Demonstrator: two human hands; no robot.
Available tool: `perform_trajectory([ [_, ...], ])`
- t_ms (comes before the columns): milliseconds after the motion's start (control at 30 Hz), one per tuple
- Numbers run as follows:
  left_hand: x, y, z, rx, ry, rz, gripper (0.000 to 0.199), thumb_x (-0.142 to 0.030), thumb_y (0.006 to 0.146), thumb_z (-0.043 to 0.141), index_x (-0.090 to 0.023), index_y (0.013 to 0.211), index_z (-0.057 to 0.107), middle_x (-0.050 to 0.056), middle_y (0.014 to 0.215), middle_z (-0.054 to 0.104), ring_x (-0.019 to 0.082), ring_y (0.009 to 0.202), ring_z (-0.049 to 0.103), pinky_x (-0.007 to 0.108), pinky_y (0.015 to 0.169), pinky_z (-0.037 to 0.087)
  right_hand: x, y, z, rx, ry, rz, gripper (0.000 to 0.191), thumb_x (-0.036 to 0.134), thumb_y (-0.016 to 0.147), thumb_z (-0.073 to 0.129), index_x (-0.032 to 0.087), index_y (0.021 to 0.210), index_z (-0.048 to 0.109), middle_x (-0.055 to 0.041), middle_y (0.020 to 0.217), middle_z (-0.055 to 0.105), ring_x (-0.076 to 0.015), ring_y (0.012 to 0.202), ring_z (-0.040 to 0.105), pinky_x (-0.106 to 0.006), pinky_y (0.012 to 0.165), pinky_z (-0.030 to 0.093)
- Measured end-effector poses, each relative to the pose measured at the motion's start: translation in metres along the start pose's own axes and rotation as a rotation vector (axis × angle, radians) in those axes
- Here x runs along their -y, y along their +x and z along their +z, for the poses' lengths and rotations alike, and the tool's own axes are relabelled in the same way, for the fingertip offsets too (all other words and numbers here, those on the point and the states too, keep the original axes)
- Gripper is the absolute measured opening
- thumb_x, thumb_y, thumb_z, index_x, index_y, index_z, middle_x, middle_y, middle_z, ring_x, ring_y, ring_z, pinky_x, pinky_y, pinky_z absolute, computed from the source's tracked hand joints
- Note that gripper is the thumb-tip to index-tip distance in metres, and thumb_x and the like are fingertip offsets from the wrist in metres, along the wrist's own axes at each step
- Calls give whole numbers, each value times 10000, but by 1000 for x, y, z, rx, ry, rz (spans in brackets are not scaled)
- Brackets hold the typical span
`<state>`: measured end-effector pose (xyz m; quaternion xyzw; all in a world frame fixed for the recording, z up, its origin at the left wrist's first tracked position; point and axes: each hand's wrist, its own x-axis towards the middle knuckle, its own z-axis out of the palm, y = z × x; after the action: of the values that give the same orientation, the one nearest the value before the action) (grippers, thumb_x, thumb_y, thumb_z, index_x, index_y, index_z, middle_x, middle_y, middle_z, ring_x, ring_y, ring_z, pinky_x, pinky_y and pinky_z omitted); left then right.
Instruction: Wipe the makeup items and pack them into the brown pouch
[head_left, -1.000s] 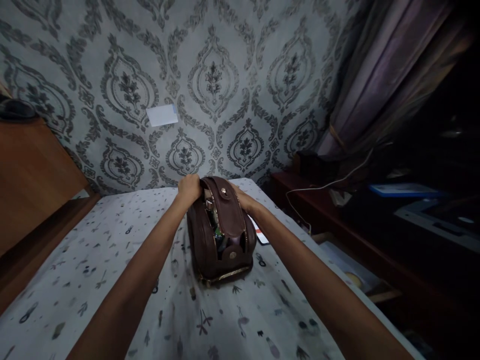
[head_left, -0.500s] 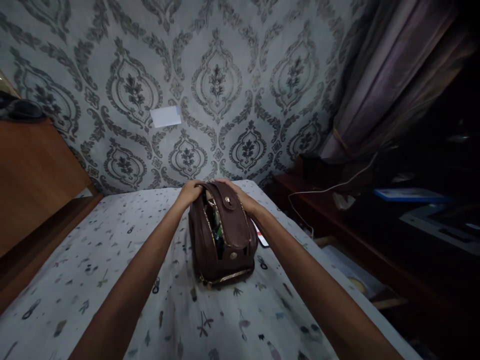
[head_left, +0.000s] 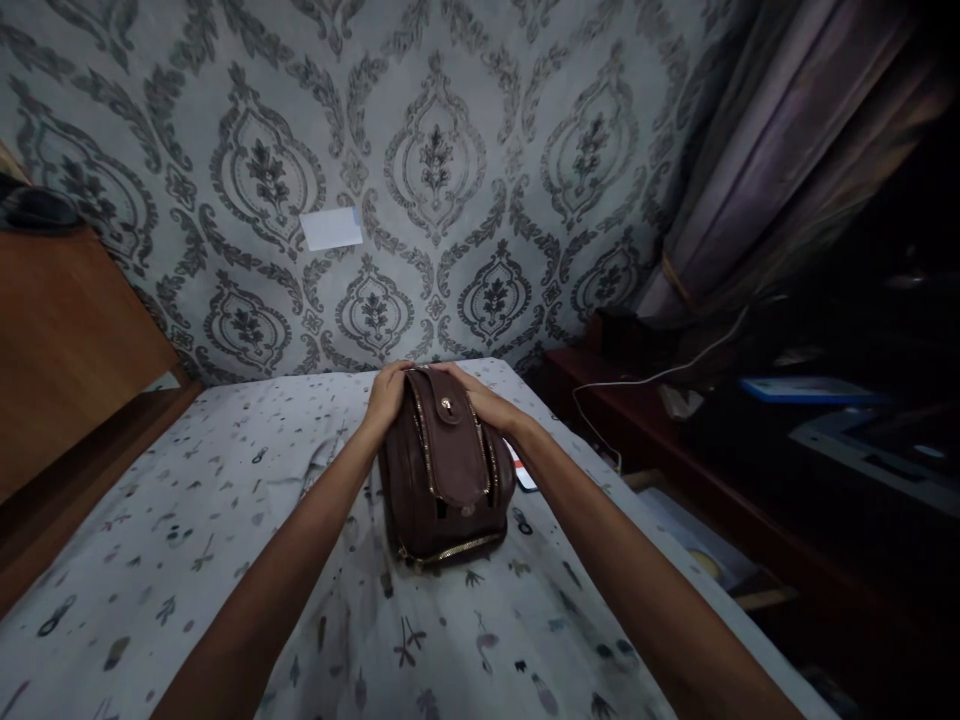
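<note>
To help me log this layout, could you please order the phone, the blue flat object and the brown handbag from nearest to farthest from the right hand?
From the right hand:
1. Brown handbag: touching it.
2. Phone: on the bed, right of the bag.
3. Blue flat object: far right.

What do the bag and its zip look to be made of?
The bag looks like brown leather or imitation leather, smooth with a soft sheen; the picture can't settle which. Its zip seems to be metal, gold-toned, judging by the bright glints along the teeth, though metal-coated plastic is possible.
</note>
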<state>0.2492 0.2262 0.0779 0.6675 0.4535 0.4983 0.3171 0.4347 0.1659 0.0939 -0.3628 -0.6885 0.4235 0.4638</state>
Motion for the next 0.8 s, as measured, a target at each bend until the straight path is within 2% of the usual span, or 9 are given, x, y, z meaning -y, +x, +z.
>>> perform_trajectory([
  [133,4,-1,-9,-39,-24,-61,433,-210,837,408,-161,1125,728,67,1281,716,218,1277,590,348,1135,401,1,-9,-1,-13,-20,-30,468,273,781,665,256,1249,655,-33,1410,607,-230,1329,527,-411,1201,327],
  [233,13,6,-18,-59,-18,-141,363,-254,868,436,-177,1095,709,66,1266,718,222,1284,576,356,1109,418,4,-21,-1,-5,-26,-92,473,289,792,677,268,1263,650,-34,1424,595,-228,1351,517,-394,1199,332],
  [333,22,17,-24,-16,-5,-289,282,-359,909,492,-178,971,700,75,1035,764,249,1107,652,390,968,514,8,-35,1,-29,-61,-130,460,311,822,674,271,1279,638,-44,1424,593,-235,1349,520,-409,1199,338],
  [400,27,25,-27,46,-2,-403,313,-433,944,516,-169,939,683,66,906,748,224,930,685,385,849,554,10,-44,3,-61,-97,-133,471,307,836,667,273,1304,620,-54,1428,586,-245,1344,523,-432,1194,348],
  [467,29,33,-28,113,5,-501,350,-476,968,537,-152,968,670,51,883,722,182,816,683,370,782,566,11,-51,6,-91,-130,-134,491,284,839,654,283,1327,601,-56,1437,575,-249,1351,515,-444,1191,353],
  [533,29,40,-30,171,20,-568,358,-483,973,566,-141,1015,664,45,923,709,160,796,679,365,772,574,12,-57,9,-110,-155,-138,501,269,846,639,286,1343,585,-59,1443,566,-247,1363,504,-441,1195,348],
  [667,29,51,-32,218,59,-605,324,-448,966,602,-149,1069,668,62,1028,711,172,881,686,383,817,584,10,-65,13,-146,-189,-132,499,292,877,624,282,1371,558,-70,1485,527,-248,1405,467,-442,1216,312],
  [800,30,57,-31,195,87,-542,293,-407,966,613,-163,1121,662,78,1115,697,183,945,681,395,846,588,4,-73,19,-221,-213,-170,475,302,888,625,298,1361,577,-59,1513,514,-244,1462,404,-439,1239,274],
])
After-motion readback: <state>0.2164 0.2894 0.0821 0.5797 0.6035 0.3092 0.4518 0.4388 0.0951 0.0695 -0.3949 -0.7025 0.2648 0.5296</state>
